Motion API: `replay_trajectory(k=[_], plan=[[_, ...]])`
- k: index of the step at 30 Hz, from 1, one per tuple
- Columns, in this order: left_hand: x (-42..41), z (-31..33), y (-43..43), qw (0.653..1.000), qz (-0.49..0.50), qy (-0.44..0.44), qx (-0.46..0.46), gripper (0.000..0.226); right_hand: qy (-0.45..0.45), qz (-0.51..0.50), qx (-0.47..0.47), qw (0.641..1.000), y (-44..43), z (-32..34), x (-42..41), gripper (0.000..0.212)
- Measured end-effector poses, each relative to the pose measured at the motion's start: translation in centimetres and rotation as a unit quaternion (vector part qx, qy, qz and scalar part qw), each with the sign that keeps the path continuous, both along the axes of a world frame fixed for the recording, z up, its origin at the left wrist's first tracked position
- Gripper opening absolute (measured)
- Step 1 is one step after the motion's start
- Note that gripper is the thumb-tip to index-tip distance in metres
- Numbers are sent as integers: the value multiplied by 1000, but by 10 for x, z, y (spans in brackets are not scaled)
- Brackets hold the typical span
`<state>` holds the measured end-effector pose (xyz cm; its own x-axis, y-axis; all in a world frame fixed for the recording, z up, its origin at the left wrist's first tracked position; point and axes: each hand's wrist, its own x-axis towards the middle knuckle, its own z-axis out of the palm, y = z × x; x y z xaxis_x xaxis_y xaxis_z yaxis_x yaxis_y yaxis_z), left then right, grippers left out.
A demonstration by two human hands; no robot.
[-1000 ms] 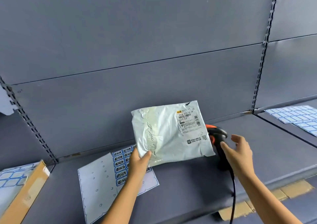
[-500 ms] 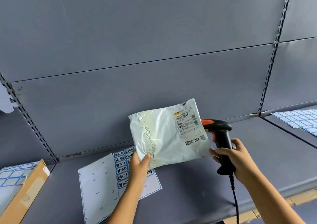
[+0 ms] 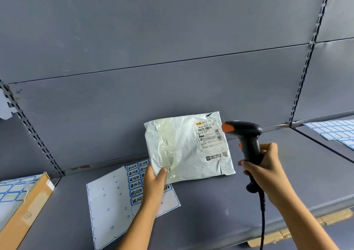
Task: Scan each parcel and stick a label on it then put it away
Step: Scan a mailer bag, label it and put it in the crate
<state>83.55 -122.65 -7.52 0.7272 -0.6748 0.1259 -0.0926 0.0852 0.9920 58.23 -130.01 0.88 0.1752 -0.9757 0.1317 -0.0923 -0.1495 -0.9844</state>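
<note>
A white plastic mailer parcel (image 3: pixel 180 150) is held up above the grey shelf (image 3: pixel 210 207), its printed shipping slip (image 3: pixel 209 136) facing me at the upper right. My left hand (image 3: pixel 154 180) pinches the parcel's lower left corner, thumb on the front. My right hand (image 3: pixel 266 169) grips the handle of a black barcode scanner (image 3: pixel 247 136) with an orange nose. The scanner's head sits just right of the shipping slip, its cable hanging down past the shelf edge. A sheet of blue-bordered labels (image 3: pixel 134 184) lies on the shelf under my left hand.
A cardboard box (image 3: pixel 24 211) and another label sheet (image 3: pixel 11 190) sit at the far left. More blank label sheets (image 3: pixel 333 131) lie on the neighbouring shelf at right. Slotted uprights (image 3: pixel 304 65) divide the grey back panels. Brown tape marks the shelf's front edge (image 3: pixel 287 234).
My right hand took hold of the scanner, lifted it off the shelf and brought its head up beside the parcel's slip. The parcel stays held in my left hand.
</note>
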Motion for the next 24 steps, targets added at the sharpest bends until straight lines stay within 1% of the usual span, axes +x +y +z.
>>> replay_trajectory(k=[6, 10, 17, 24], plan=[[-1, 0, 0, 1000, 2, 2, -7, 22, 51, 34, -15, 998, 12, 3, 13, 33], [-1, -2, 0, 1000, -3, 16, -14, 23, 94, 47, -52, 993, 16, 5, 20, 29], [-2, 1, 1, 999, -11, 31, -22, 26, 108, 34, -59, 992, 15, 4, 25, 30], [-1, -2, 0, 999, -13, 36, -15, 24, 100, 16, -60, 993, 18, 6, 22, 29]])
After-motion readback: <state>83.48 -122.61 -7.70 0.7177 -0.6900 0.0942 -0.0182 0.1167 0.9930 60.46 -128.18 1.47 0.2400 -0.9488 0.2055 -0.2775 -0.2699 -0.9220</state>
